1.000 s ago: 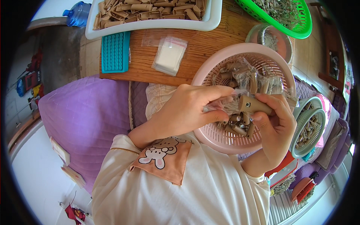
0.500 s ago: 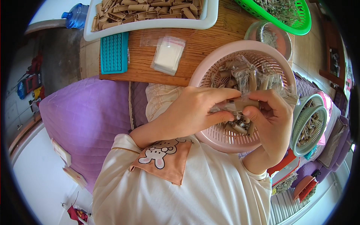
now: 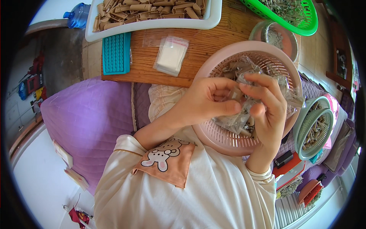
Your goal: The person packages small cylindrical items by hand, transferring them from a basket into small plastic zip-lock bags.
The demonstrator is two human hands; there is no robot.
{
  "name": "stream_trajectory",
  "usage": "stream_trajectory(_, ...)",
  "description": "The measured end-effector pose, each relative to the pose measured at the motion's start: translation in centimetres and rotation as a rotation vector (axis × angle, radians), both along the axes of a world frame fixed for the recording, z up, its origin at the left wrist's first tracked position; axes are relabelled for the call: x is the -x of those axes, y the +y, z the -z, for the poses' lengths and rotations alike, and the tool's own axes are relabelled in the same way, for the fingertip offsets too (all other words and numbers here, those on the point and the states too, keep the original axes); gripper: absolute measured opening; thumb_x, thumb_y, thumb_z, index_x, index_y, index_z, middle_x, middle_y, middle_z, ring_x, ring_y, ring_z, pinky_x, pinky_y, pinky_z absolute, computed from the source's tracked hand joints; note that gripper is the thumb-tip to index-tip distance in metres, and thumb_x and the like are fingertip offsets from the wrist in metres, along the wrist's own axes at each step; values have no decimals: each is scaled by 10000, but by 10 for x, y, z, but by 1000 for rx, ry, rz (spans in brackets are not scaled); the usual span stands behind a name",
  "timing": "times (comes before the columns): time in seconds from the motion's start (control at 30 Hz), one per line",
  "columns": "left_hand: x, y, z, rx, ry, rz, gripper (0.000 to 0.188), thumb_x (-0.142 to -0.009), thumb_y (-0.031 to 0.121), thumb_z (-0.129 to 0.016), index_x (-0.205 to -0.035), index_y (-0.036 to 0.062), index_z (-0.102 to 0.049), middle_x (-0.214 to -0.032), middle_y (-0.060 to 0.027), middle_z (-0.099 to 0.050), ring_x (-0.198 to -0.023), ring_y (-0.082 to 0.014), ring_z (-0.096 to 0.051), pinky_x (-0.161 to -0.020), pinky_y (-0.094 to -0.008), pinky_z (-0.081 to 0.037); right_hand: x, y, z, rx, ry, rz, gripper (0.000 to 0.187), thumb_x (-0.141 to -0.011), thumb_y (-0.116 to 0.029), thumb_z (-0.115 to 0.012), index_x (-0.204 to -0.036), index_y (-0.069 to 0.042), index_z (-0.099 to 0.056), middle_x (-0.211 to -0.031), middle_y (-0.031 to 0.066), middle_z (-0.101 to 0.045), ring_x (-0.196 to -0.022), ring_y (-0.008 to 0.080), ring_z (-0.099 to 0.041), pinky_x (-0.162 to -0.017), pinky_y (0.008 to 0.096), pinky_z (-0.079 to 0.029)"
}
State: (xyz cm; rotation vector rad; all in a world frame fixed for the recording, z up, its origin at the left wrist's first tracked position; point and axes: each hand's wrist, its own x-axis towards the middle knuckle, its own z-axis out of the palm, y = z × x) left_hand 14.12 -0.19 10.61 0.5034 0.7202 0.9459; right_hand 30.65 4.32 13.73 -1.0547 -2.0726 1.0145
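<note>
Over the pink basket, my left hand is closed on a small clear plastic bag with a brown piece in it. My right hand curls around the bag's other side, its fingertips at the upper edge and its thumb lower down. Both hands partly hide the bag, so how far it is closed does not show. Beneath them the basket holds several brown plastic pieces and bagged ones in crinkled clear film.
On the wooden table are a white tub of brown pieces, teal ridged trays, a stack of clear bags, a glass bowl and a green basket. Pale green baskets stand at the right.
Both hands have turned and drawn closer together around the bag. My right hand has shifted left, and the clear film now hangs below my left thumb.
</note>
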Motion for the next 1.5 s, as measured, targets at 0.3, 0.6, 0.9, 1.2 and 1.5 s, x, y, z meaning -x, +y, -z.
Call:
stream_trajectory(0.3, -2, -4, 8, -76, 113, -41, 335, -758, 115, -675, -1034, -10, -533, -870, -40, -591, -763, -48, -540, -621, -164, -440, -5, -15, 11, 228, -1, 13, 238, -611, -78, -735, -823, -41, -634, -1063, 127, -509, -983, 283, -523, -820, 352, -432)
stream_trajectory(0.6, 0, -4, 3, -156, 156, -198, 429, -740, 256, -693, -1029, 1, -504, -955, -70, -594, -905, -95, -554, -647, -173, -441, 12, -27, 14, 667, 688, 301, 382, -779, -176, -649, -1067, 47, -534, -1018, 87, -537, -936, 150, -526, -796, 246, -430)
stream_trajectory(0.9, 0, -6, -4, -362, 521, -214, 391, -744, 220, -688, -1022, 4, -517, -929, -65, -608, -684, -65, -530, -573, -198, -438, 16, -34, 13, 611, 391, 348, 236, -868, -129, -534, -1007, 57, -577, -794, -5, -560, -700, 33, -470, -608, 150, -391)
stream_trajectory(1.2, 12, -2, -4, -1209, 1280, -633, 308, -644, 149, -753, -903, 34, -632, -1040, -103, -559, -485, -56, -426, -415, -159, -318, 17, -36, 12, 334, 248, 326, 172, -829, -34, -544, -981, 20, -602, -715, 38, -590, -631, 60, -507, -565, 182, -408)
stream_trajectory(1.5, 5, 4, -14, -1034, 1358, -365, 190, -627, -20, -657, -804, 51, -647, -820, -73, -632, -668, -156, -615, -529, -246, -493, 28, -34, 2, -114, -138, 163, 192, -689, 40, -596, -875, -3, -614, -656, 86, -573, -558, 206, -509, -511, 283, -420)
